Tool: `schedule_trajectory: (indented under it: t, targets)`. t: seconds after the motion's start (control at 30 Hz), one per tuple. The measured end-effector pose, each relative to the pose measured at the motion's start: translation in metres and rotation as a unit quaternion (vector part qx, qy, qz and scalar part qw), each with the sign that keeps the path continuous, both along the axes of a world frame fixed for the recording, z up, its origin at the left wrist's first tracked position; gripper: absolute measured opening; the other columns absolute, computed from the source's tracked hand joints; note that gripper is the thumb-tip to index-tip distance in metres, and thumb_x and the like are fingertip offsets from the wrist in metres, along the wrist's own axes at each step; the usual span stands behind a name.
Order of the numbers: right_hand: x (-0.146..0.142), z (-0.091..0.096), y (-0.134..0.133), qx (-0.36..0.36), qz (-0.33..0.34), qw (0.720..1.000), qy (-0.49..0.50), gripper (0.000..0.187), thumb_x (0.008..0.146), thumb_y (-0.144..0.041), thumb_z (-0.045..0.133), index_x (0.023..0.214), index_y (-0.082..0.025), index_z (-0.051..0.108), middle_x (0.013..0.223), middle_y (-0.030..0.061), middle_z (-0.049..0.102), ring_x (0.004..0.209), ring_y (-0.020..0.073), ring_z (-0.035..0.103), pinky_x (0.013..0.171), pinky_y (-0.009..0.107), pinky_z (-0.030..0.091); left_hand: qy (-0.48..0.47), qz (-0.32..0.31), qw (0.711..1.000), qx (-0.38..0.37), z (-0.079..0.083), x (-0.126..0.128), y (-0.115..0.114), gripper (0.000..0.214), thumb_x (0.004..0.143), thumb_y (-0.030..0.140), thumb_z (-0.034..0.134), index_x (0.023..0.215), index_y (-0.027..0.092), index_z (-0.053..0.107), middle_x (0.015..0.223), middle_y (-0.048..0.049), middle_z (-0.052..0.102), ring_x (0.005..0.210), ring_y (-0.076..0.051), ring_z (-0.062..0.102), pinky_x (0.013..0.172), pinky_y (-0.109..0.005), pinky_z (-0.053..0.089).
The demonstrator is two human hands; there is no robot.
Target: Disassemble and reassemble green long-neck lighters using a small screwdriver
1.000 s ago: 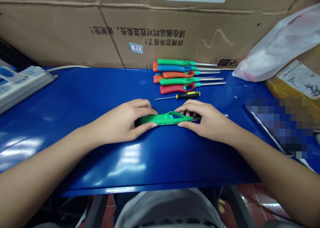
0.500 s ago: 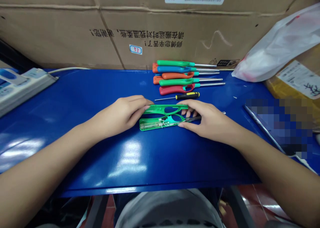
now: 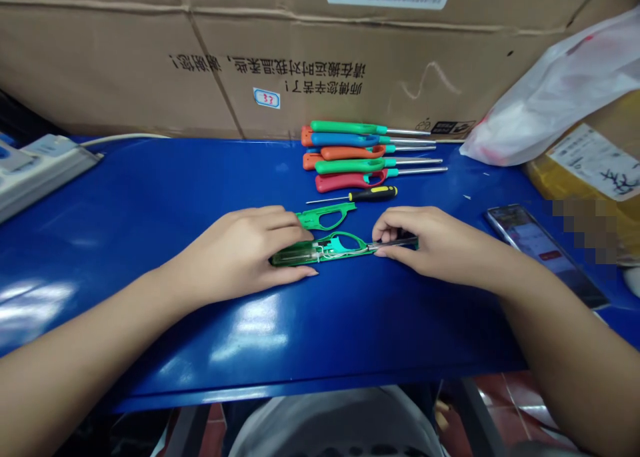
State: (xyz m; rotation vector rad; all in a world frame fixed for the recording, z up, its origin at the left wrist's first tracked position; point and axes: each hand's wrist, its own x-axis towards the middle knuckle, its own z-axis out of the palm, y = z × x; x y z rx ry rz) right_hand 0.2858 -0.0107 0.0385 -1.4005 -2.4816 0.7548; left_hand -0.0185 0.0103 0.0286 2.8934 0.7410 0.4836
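An opened green stick lighter [image 3: 345, 245] lies on the blue table, showing its clear fuel tank, white wires and teal trigger. My left hand [image 3: 250, 250] is closed over the tank end, thumb on the near side and fingers on the far side. At the other end, my right hand [image 3: 425, 240] pinches the lighter's metal tube between thumb and fingers; the hand hides the tube's tip. Just beyond lies the detached green shell half [image 3: 345, 209], its left end hidden behind my left fingers. A black-and-yellow screwdriver [image 3: 375, 194] rests past the shell.
Several assembled stick lighters [image 3: 350, 165] lie stacked in front of a large cardboard box [image 3: 280, 50]. At the left is a white power strip [image 3: 40, 170]. On the right are a phone [image 3: 545, 250], a white plastic bag [image 3: 540, 103] and a taped parcel [image 3: 590, 163].
Both hands have let go of the detached shell half, now lying beyond the lighter. My left hand has come down onto the tank end; my right hand has shifted right along the metal tube.
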Motion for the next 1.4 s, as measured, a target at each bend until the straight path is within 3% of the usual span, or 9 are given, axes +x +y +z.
schedule_trajectory:
  t: [0.37, 0.73, 0.9, 1.03, 1.4]
  targets:
    - [-0.002, 0.011, -0.005, 0.011, 0.016, 0.996, 0.085, 0.007, 0.094, -0.025, 0.064, 0.09, -0.022, 0.069, 0.088, 0.0033, 0.071, 0.079, 0.0167, 0.063, 0.072, 0.03, 0.05, 0.012, 0.013, 0.996, -0.085, 0.001, 0.0, -0.003, 0.025, 0.097, 0.041, 0.065, 0.106, 0.019, 0.073, 0.101, -0.0063, 0.071, 0.09, -0.022, 0.069, 0.077, -0.032, 0.054]
    - [0.0, 0.008, -0.007, 0.039, 0.092, 0.995, 0.021, 0.008, 0.09, -0.018, 0.064, 0.097, -0.022, 0.065, 0.099, 0.0029, 0.068, 0.091, 0.0181, 0.062, 0.081, 0.031, 0.048, 0.02, 0.0, 0.999, -0.047, -0.002, 0.002, -0.006, 0.03, 0.098, 0.043, 0.063, 0.118, 0.02, 0.067, 0.111, -0.0058, 0.073, 0.098, -0.024, 0.071, 0.083, -0.034, 0.054]
    - [-0.01, -0.002, -0.007, 0.061, 0.106, 0.992, 0.043, 0.007, 0.096, -0.028, 0.064, 0.101, -0.022, 0.064, 0.103, 0.0042, 0.069, 0.096, 0.0196, 0.063, 0.089, 0.035, 0.047, 0.002, -0.003, 0.999, -0.053, -0.001, 0.007, -0.01, 0.027, 0.101, 0.043, 0.058, 0.113, 0.021, 0.066, 0.11, -0.0068, 0.073, 0.099, -0.023, 0.07, 0.085, -0.034, 0.054]
    - [-0.014, -0.009, -0.007, 0.065, 0.113, 0.991, 0.029, 0.007, 0.1, -0.023, 0.056, 0.097, -0.022, 0.062, 0.1, 0.0031, 0.068, 0.095, 0.0187, 0.062, 0.089, 0.036, 0.045, -0.012, -0.021, 0.998, -0.062, -0.005, 0.009, -0.012, 0.022, 0.104, 0.035, 0.054, 0.112, 0.02, 0.068, 0.11, -0.0075, 0.073, 0.102, -0.022, 0.069, 0.09, -0.035, 0.055]
    - [-0.017, -0.006, -0.008, 0.02, 0.049, 0.997, 0.055, 0.014, 0.093, -0.01, 0.058, 0.087, -0.022, 0.064, 0.092, 0.0011, 0.068, 0.084, 0.0162, 0.062, 0.076, 0.031, 0.048, -0.04, -0.028, 0.996, -0.077, -0.007, 0.009, -0.011, 0.02, 0.102, 0.032, 0.059, 0.113, 0.02, 0.071, 0.107, -0.0065, 0.076, 0.1, -0.022, 0.071, 0.092, -0.035, 0.056]
